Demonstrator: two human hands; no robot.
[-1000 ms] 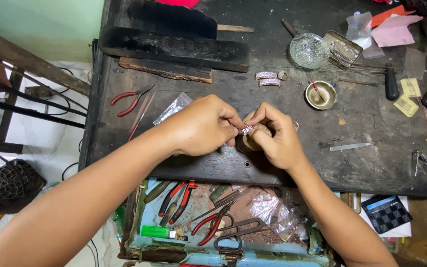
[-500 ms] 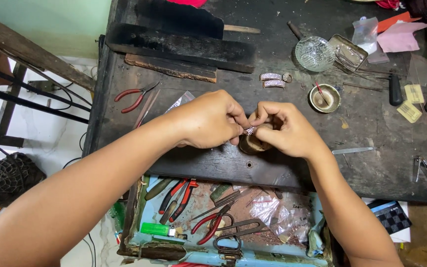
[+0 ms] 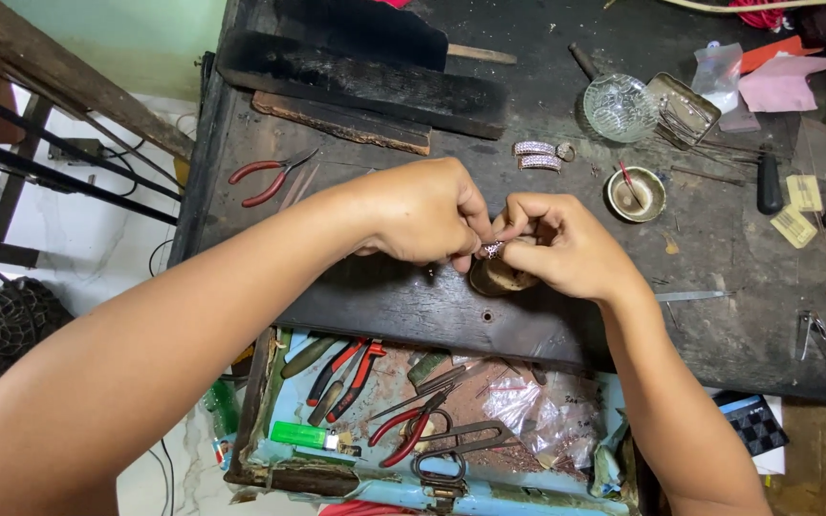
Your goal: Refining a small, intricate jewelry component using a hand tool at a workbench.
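Red-handled pliers (image 3: 411, 432) lay nearest, in the open drawer (image 3: 270, 401) below the worktop (image 3: 336, 296). Above its front edge, left hand (image 3: 423, 212) and right hand (image 3: 566, 247) met fingertip to fingertip, both pinched on a small studded ring (image 3: 491, 249) over a round wooden block (image 3: 495, 277). Farther back sat two silver bands (image 3: 538, 156) and a glass dish (image 3: 620, 107).

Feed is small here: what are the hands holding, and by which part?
Both hands pinch a small silvery ring by its sides, fingertips meeting around it.
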